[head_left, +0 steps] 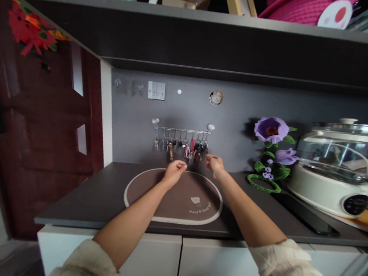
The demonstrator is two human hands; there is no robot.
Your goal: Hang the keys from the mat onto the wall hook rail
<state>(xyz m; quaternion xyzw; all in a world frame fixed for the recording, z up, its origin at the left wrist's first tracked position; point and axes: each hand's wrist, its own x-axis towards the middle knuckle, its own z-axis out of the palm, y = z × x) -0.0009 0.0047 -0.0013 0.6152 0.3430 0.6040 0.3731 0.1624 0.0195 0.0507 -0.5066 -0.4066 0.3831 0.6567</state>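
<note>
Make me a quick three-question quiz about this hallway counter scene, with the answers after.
1. True or false: the keys hang from a rail on the wall.
2. Which hand is nearer the keys: A the left hand, B the right hand?
3. What lies on the counter under both hands?

Key
1. True.
2. B; its fingers reach up to the hanging bunch, while the left hand is closed in a fist just below.
3. A brown oval mat with a pale edge.
</note>
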